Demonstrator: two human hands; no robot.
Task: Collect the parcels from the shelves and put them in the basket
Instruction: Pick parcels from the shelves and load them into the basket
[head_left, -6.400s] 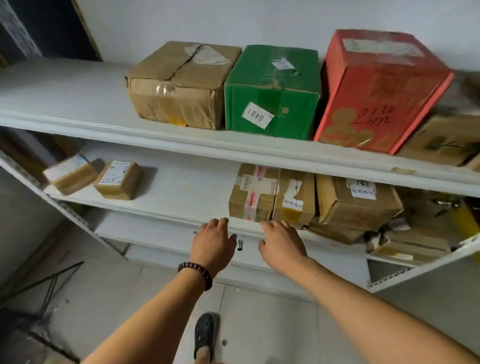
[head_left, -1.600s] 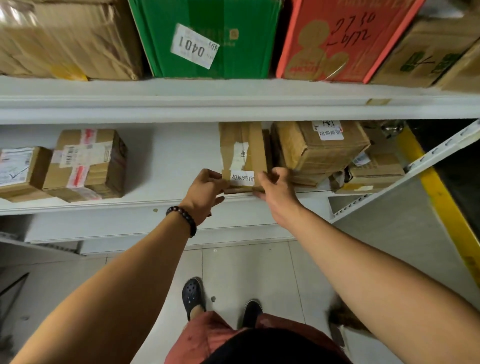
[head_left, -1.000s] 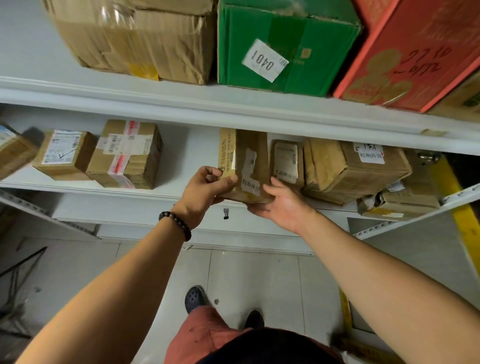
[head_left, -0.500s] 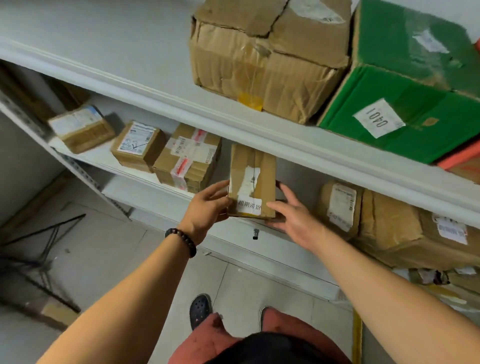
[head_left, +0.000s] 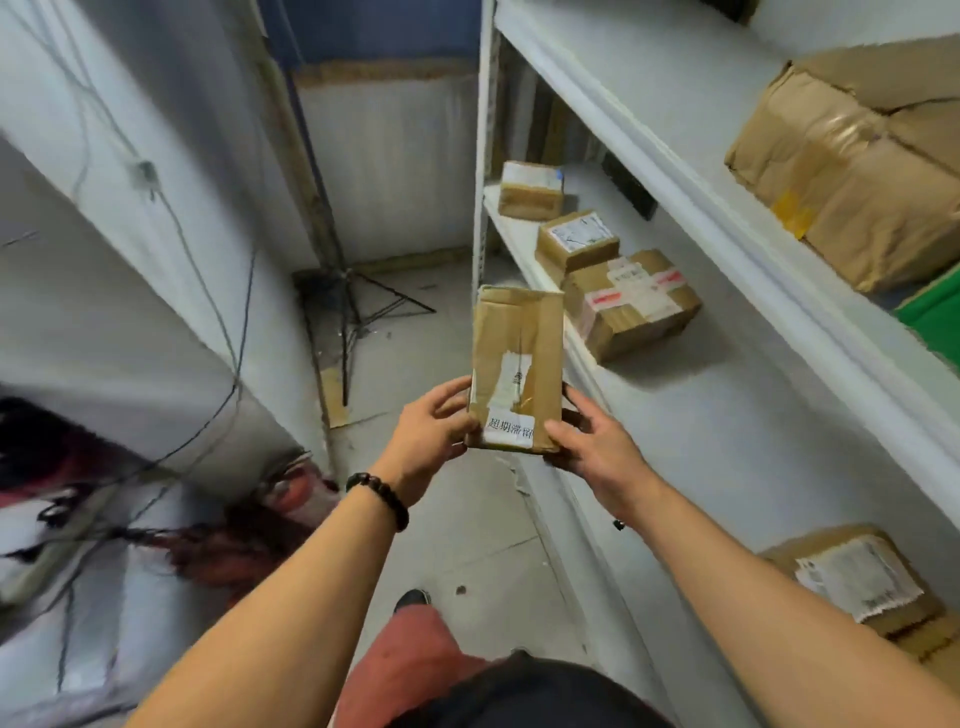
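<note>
Head view: the left hand (head_left: 434, 434) and right hand (head_left: 597, 452) are gripping the near end of a narrow brown parcel (head_left: 517, 364), fingers curled around its side edges. The parcel is being held in the air, clear of the shelf (head_left: 675, 415), long axis pointing away from the person, labelled face up. Three parcels (head_left: 631, 301) are sitting on that shelf.

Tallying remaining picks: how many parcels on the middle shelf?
4 visible: far parcel, second parcel beside it, red-taped parcel nearest in that row, and white-labelled parcel at the frame's right edge. More may be hidden beyond that edge.
</note>
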